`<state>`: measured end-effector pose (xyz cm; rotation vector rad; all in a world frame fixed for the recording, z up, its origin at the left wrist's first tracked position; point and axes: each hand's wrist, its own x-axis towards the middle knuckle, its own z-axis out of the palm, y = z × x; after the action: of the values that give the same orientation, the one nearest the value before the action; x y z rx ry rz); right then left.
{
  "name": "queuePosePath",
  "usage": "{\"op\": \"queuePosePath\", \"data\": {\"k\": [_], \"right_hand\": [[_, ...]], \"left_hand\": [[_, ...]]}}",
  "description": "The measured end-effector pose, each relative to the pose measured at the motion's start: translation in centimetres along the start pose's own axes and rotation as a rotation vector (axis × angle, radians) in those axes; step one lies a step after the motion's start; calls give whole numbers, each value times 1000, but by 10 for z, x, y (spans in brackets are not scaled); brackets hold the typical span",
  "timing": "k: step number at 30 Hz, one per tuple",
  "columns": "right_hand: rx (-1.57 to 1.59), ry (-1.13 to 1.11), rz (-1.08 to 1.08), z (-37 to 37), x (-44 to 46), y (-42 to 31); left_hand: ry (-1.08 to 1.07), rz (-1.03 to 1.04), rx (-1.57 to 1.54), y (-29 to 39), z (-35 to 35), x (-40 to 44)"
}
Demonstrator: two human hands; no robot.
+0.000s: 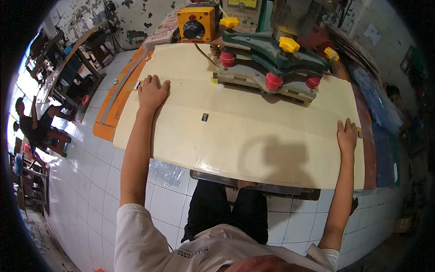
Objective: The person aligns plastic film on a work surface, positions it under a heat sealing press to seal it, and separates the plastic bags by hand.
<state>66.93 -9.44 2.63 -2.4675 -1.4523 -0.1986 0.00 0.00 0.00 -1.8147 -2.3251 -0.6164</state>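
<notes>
A large cream sheet (pixel 253 149), smooth and faintly glossy with soft creases across it, lies flat on the worktable directly in front of a person in a pale T-shirt (pixel 199 249) and dark trousers (pixel 208 204). The right hand (pixel 347 136) rests palm down near the sheet's right edge, its fingers slightly apart. The left hand (pixel 153 94) presses flat near the opposite edge, fingers loosely spread, gripping nothing. A small dark rectangular piece (pixel 205 117) sits on the sheet between them.

Under the sheet, an orange wooden board (pixel 105 121) shows at the left, a thin metal strip (pixel 118 93) along it; crumpled clear plastic (pixel 167 173) hangs below the near edge. Blue plastic sheeting (pixel 378 106) drapes at the right.

Over the sheet's far part stands a machine with a curved green metal frame (pixel 267 51), ribbed red cylinders (pixel 273 81), lobed yellow knobs (pixel 289 44) and a grey plate (pixel 253 82). Beside it is a boxy yellow control unit (pixel 196 23) with a round black dial (pixel 194 31).

White square tiles (pixel 86 181) cover the floor. At left, another person (pixel 36 121) sits on a red stool (pixel 58 139), near a peeling, patchy wall (pixel 131 22).
</notes>
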Motion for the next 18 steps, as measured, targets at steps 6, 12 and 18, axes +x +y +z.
{"op": "queuePosePath", "data": {"k": [6, 12, 18], "right_hand": [[15, 17, 0, -3, -5, -2], [17, 25, 14, -2, -3, -2], [10, 8, 4, -2, -2, 0]], "left_hand": [[-65, -4, -22, 3, -8, 0], [-94, 1, -29, 6, -12, 2], [45, 35, -13, 1, 0, 0]]}}
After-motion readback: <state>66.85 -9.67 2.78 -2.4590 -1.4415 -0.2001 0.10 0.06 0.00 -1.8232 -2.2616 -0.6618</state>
